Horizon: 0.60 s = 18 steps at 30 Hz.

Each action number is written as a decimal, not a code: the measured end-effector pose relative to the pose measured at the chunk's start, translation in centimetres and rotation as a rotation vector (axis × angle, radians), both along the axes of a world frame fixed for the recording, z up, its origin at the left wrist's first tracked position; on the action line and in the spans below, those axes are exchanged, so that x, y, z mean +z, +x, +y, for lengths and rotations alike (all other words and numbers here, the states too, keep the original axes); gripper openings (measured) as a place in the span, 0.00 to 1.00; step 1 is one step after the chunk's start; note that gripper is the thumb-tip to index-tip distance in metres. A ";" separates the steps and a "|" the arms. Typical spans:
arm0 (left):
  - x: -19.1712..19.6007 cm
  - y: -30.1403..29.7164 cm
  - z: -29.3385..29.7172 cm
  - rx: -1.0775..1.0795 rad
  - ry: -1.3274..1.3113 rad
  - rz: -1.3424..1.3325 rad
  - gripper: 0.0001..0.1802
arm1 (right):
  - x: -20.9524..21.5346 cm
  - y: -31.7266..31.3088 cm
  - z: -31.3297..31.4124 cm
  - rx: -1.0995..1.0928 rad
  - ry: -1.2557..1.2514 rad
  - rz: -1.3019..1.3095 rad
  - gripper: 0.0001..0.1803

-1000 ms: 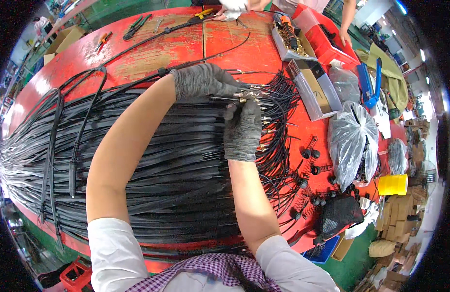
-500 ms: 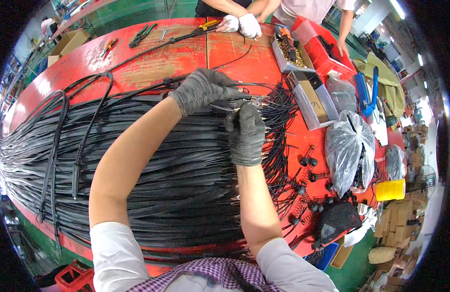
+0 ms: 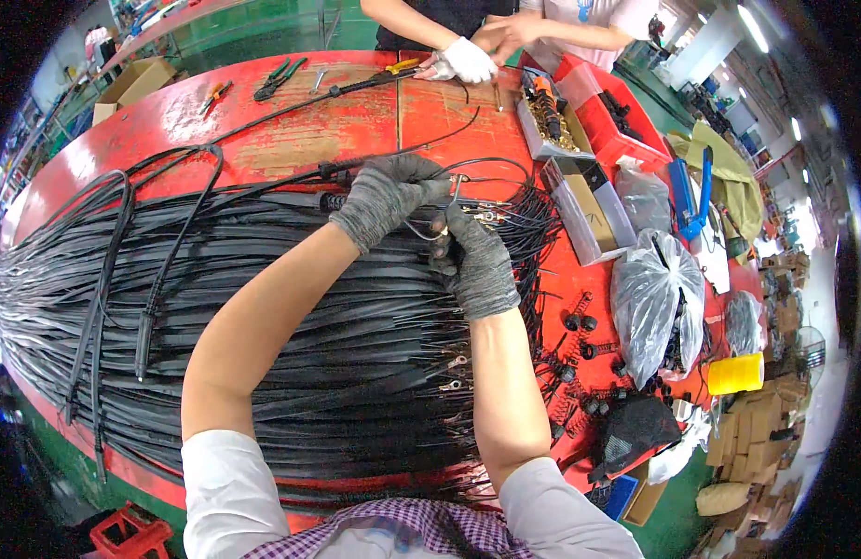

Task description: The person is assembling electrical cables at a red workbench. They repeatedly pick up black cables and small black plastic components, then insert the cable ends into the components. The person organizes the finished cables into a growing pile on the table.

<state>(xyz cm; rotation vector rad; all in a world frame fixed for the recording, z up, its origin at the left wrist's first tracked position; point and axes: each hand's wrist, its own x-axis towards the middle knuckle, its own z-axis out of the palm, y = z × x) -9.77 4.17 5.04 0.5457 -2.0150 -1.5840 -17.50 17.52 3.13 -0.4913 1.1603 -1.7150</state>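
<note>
We see a wide bundle of black cables (image 3: 337,345) spread across the red table (image 3: 356,112), its cut ends lying toward the right. Above its upper right part, our left grip (image 3: 384,202), in a grey knitted glove, is clamped on a cable end fitted with a small metal terminal (image 3: 459,178). Our right grip (image 3: 483,265), gloved alike, sits just beside it, thumb and finger pinched together on a thin grey lead (image 3: 417,229) that runs in from the left. More metal terminals lie close to the right fingertips. Farther up the table we have green-handled pliers (image 3: 280,81) and orange-handled cutters (image 3: 216,96), and at the far edge a co-worker's white-gloved hand (image 3: 468,61) is near a yellow-handled tool (image 3: 404,65). To the right we see a box of gold-coloured fittings (image 3: 572,140) next to a red bin (image 3: 635,140), a blue hand tool (image 3: 689,200), a clear plastic bag (image 3: 647,289) and a yellow roll (image 3: 736,374). Black springs (image 3: 576,304) lie scattered left of the bag.
</note>
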 end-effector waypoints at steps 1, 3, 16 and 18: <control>-0.1 0.0 0.0 0.009 -0.043 0.007 0.11 | 0.1 0.2 0.0 -0.001 -0.012 -0.004 0.14; -0.3 0.2 0.0 0.016 -0.143 0.019 0.10 | 0.6 0.6 0.1 -0.022 0.022 -0.001 0.14; -0.7 1.2 0.8 -0.037 -0.201 -0.021 0.10 | 0.4 0.7 -0.6 -0.210 0.016 0.032 0.14; -0.7 1.2 0.7 -0.037 -0.249 -0.015 0.10 | 1.3 1.2 -0.2 -0.274 0.038 0.199 0.11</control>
